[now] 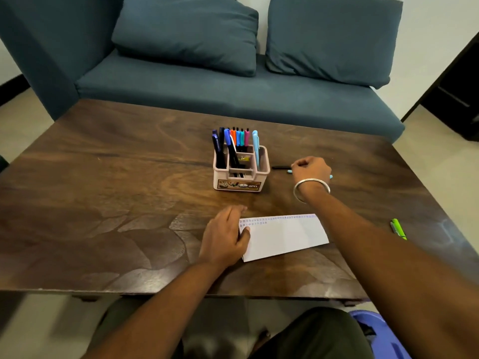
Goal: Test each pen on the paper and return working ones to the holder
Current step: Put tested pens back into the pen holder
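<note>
Pens (234,141) are standing upright in the pink holder (241,174) at the bench (103,177) centre. At 6 o'clock from it, the folded paper (283,235) is lying flat, the left hand (224,235) pressing its left edge with relaxed fingers. At 3 o'clock, the right hand (311,169) is curling around a light-blue pen (289,171) beside a black pen (281,167). A green pen (398,228) is lying at the right edge.

Readable text: one label only.
Holder (241,174), front sticker: "OPEL" in white letters at its right end; smaller print beside it too blurred to read.
</note>
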